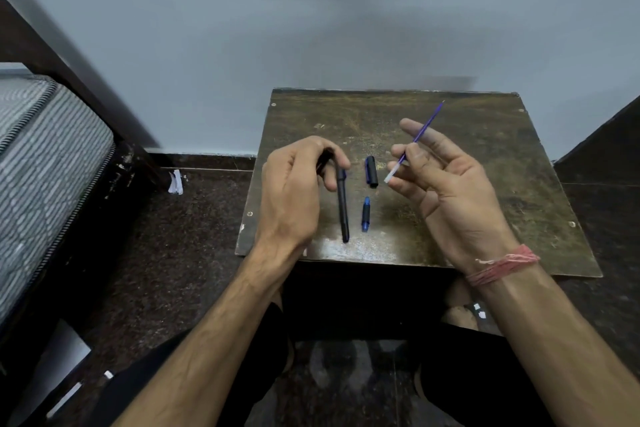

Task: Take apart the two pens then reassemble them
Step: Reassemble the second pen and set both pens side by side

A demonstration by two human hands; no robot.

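- while the left hand [294, 191] curls closed around the top of a black pen barrel [343, 208], the barrel hangs nearly upright, its lower end touching or just above the board [485, 218]; cannot tell which.
- a blue band shows on the barrel just below the left fingers.
- right hand [450, 191] is palm-up, with its outer fingers spread loosely; thumb and a finger pinch a thin purple refill [420, 137] near its lower third.
- refill is tilted, its writing tip up and away toward the far right of the board, its white end [388, 177] down toward the left, clear of the board.
- between the two hands, lying on the board: a black cap [371, 172] with a blue clip, and nearer the person a small blue piece [365, 215]. they lie apart, roughly in line.
- cap is just beside the refill's white end, not touching it.
- red thread band [502, 265] is around the right wrist.
- board is dark, worn and scratched, resting over the person's lap.
- mattress [45, 166] in a dark frame is at far left; grey wall behind.
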